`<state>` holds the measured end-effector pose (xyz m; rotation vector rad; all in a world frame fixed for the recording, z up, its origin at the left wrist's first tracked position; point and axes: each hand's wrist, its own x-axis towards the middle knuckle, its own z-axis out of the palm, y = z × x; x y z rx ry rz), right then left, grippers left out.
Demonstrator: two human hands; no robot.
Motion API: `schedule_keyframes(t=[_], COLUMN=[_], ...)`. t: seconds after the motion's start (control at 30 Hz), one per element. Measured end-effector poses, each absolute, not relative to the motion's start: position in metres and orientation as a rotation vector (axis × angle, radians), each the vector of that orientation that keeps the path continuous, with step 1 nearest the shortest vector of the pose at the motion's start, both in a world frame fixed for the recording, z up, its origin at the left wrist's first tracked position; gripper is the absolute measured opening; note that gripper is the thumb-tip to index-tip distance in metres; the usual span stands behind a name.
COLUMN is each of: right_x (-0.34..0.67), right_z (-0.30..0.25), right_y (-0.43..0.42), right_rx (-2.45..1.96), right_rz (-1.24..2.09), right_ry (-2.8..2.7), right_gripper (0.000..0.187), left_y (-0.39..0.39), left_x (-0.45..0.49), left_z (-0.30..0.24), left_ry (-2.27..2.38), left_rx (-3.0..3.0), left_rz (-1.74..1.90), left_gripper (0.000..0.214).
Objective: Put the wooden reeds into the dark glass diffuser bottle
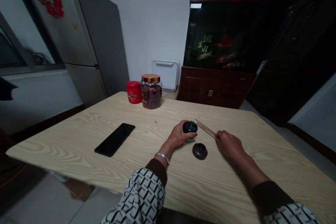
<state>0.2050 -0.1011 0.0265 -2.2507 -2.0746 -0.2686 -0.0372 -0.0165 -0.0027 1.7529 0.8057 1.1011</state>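
My left hand [180, 134] is wrapped round a small dark round pot [190, 126] that stands on the light wooden table [78, 136]. My right hand [228, 142] is closed on a bundle of thin sticks [204, 128], which point up and left towards the pot. A dark brown round lid or small bowl [200, 151] lies on the table between my two hands, just in front of the pot. Both sleeves are black and white patterned, and a bracelet sits on my left wrist.
A black phone [114, 139] lies flat at the left of the table. A red tin [133, 92] and a glass jar with a gold lid [151, 91] stand at the far edge. Behind are a fridge [86, 35] and a fish tank [223, 45] on a cabinet.
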Motion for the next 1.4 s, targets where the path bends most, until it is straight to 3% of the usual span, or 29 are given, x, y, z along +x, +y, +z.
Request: schedule_keyframes(t=[0.37, 0.5, 0.67, 0.87, 1.4], right_x=[0.208, 0.200, 0.162, 0.132, 0.127], right_z=[0.040, 0.074, 0.117, 0.116, 0.089], right_y=[-0.095, -0.085, -0.066, -0.043, -0.035], right_rx=[-2.173, -1.655, -1.084, -0.943, -0.994], right_rz=[-0.196, 0.203, 0.553, 0.444, 0.377], right_ry=[-1.932, -1.504, -1.114, -1.142, -1.200], right_gripper=[0.019, 0.017, 0.036, 0.026, 0.024], left_y=[-0.020, -0.021, -0.023, -0.022, -0.020], left_x=[-0.038, -0.039, -0.039, -0.038, -0.036], left_z=[0.001, 0.004, 0.007, 0.004, 0.002], left_ry=[0.849, 0.855, 0.863, 0.855, 0.828], left_rx=[1.767, 1.757, 1.767, 1.771, 1.752], left_rz=[1.088, 1.091, 1.074, 1.094, 1.085], left_gripper=[0.066, 0.067, 0.066, 0.066, 0.065])
